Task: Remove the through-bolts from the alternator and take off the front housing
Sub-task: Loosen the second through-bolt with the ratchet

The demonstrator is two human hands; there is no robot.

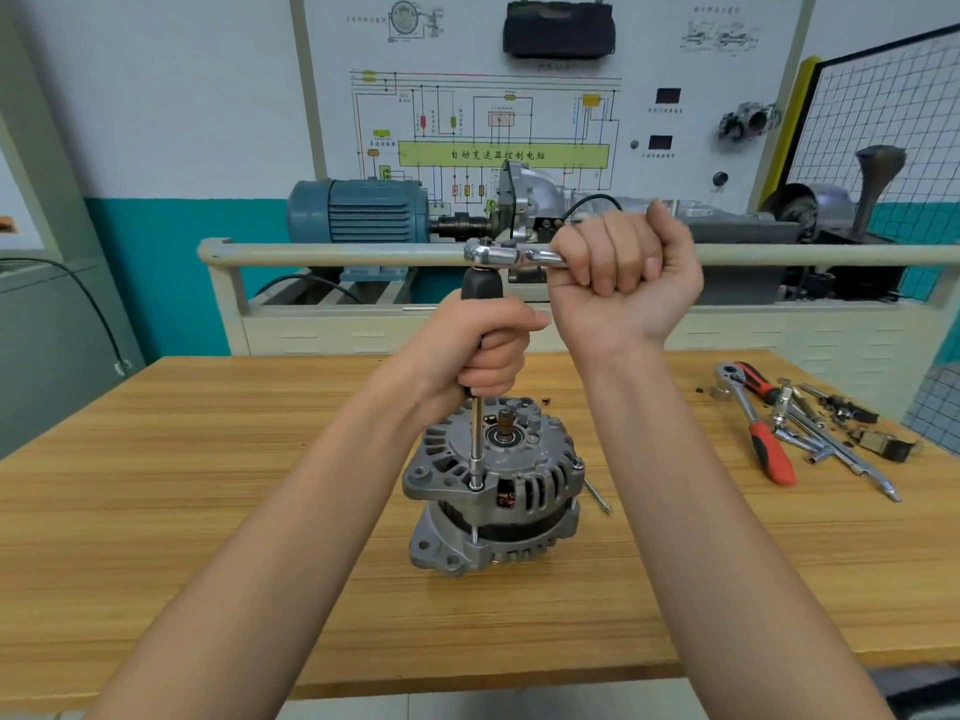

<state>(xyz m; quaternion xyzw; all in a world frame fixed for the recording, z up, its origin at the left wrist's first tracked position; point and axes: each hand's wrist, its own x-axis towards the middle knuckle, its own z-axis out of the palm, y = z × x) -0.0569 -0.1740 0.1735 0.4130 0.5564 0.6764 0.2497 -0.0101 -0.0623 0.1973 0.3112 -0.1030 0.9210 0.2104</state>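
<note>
A grey alternator (493, 491) stands upright on the wooden table (208, 511), shaft end up. A black-handled socket driver (480, 293) stands vertically with its steel shank (476, 433) seated on a through-bolt at the front housing's near-left rim. My left hand (485, 350) is wrapped around the driver's black handle. A chrome ratchet (511, 256) sits on top of the driver, and my right hand (623, 272) is fisted around its handle, which is hidden in the fist. One loose bolt (597, 495) lies on the table to the right of the alternator.
At the table's right lie a red-handled ratchet (756, 423), extension bars (831, 454) and small parts (878, 441). Behind the table stands a training rig with a blue motor (358, 210), a railing (332, 254) and a wiring-diagram board (498, 111).
</note>
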